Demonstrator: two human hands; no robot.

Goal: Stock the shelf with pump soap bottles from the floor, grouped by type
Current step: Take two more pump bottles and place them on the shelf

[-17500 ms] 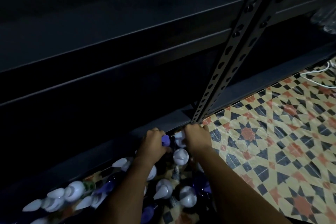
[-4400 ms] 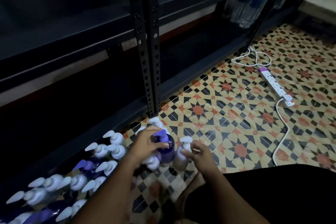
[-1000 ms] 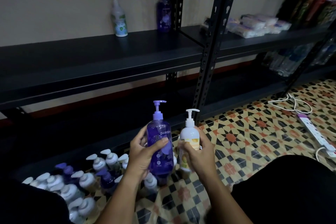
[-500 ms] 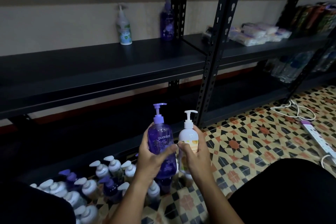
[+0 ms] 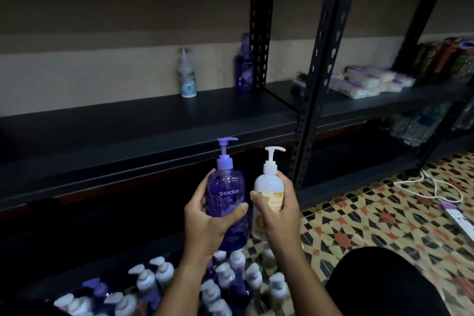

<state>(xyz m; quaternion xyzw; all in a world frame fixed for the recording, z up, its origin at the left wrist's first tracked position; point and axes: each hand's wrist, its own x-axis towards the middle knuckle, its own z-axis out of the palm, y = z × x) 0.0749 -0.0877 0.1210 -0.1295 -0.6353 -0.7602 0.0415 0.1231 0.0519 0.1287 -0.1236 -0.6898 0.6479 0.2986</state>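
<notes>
Purple bottle [image 5: 227, 197] beside white bottle [image 5: 266, 195]

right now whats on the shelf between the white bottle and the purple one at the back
Nothing: in the head view the shelf is bare between the white bottle and the purple bottle; only wall shows behind.

Two hands [image 5: 205, 220], four upright bottles [image 5: 227, 192].

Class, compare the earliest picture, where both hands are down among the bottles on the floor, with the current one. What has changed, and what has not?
The left hand took hold of a purple bottle and the right hand a white bottle; both were lifted from the floor group to the shelf edge. Unchanged over the last second: two bottles standing at the shelf's back, one white with a green label, one purple.
</notes>
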